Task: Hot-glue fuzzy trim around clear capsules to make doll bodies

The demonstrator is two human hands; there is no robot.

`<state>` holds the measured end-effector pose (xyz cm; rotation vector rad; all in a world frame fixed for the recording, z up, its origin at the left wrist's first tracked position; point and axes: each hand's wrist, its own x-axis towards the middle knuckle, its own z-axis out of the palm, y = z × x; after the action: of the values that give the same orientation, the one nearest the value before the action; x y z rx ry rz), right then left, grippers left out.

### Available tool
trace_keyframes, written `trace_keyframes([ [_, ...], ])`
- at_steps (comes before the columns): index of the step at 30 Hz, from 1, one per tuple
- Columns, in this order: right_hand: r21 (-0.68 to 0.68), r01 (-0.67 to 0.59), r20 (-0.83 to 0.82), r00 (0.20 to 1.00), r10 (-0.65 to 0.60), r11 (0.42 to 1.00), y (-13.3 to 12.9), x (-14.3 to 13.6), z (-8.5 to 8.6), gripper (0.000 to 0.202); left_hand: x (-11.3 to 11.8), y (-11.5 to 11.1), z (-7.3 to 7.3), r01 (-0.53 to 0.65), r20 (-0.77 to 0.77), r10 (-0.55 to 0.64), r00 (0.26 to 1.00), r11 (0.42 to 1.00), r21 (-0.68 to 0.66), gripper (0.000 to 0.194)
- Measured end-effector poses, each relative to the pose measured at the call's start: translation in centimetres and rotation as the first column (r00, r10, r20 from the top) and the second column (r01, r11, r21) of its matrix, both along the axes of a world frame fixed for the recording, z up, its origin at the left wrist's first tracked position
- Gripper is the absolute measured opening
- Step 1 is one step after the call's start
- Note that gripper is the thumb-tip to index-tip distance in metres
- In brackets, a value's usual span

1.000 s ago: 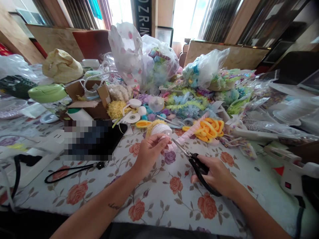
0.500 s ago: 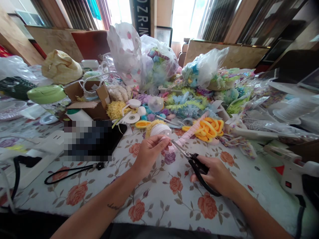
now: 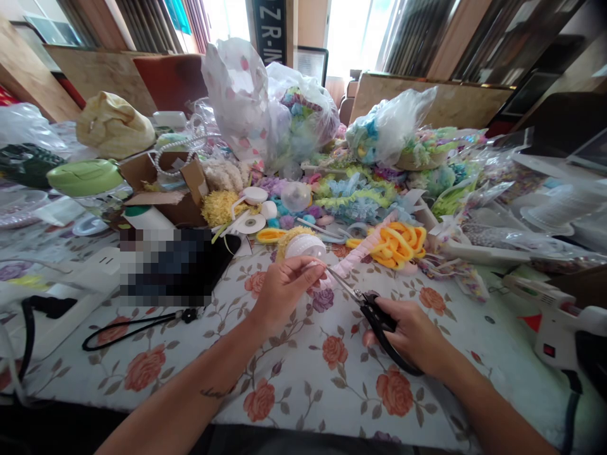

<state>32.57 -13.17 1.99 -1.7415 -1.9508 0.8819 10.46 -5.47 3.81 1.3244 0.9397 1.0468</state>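
My left hand [image 3: 289, 284] pinches the end of a pale pink ribbon [image 3: 353, 258], which trails away to the right toward a bundle of orange yarn [image 3: 398, 245]. In my right hand [image 3: 412, 332] is a pair of black-handled scissors [image 3: 379, 325]. The blades point up and left, their tips at the ribbon beside my left fingertips; they look nearly closed. Just behind my left hand lies a clear ball with a white band and fuzzy yellow trim [image 3: 303, 245], partly hidden by the fingers.
A glue gun [image 3: 545, 309] stands at the right. On the left are a dark phone [image 3: 222, 253] with a wrist strap, a white power strip [image 3: 90, 272] and a cardboard box [image 3: 190, 183]. Bags and colourful trims [image 3: 355, 193] crowd the back of the flowered tablecloth [image 3: 332, 392].
The scissor blades have come closer together at the ribbon. Both hands stay in nearly the same place, and the view has shifted very slightly.
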Motion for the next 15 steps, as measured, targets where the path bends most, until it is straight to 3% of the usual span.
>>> trace_keyframes([
  [15,-0.01,-0.043,0.054,0.998,0.044,0.999,0.04,-0.06,0.17,0.021,-0.23,0.14,-0.11,0.015,-0.05,-0.013,0.999,0.999,0.049,0.014],
])
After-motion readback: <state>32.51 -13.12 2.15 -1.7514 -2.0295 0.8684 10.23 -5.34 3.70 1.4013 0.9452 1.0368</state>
